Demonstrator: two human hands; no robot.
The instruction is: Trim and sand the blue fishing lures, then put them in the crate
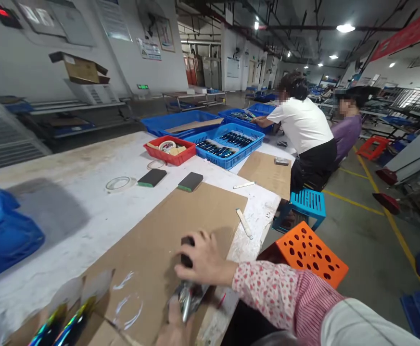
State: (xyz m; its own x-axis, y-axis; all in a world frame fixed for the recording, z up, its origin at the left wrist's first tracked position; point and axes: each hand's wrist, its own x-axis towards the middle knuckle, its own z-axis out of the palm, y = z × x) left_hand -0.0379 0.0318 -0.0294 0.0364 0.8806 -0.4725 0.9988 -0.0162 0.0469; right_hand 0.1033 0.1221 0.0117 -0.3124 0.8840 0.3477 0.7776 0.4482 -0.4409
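My right hand [206, 259] is curled around a dark block [187, 252], seemingly a sanding sponge, over the brown cardboard sheet [159, 240]. Just below it, at the bottom of the view, my left hand [174, 327] presses a finger or thumb against a shiny silver piece [185, 302] lying on dark material; its other fingers are cut off or hidden. Two glossy, iridescent lure-like pieces [74, 319] with clear fins lie at the lower left. Two more dark sanding sponges [190, 181] with green sides rest near the far edge of the cardboard.
A tape roll [119, 183], a red tray [173, 156] and a blue basket [227, 158] of dark shiny pieces stand on the white table [97, 216]. A blue bag [7, 230] is at left. Orange [312, 252] and blue stools [309, 204] are right. Two people work beyond.
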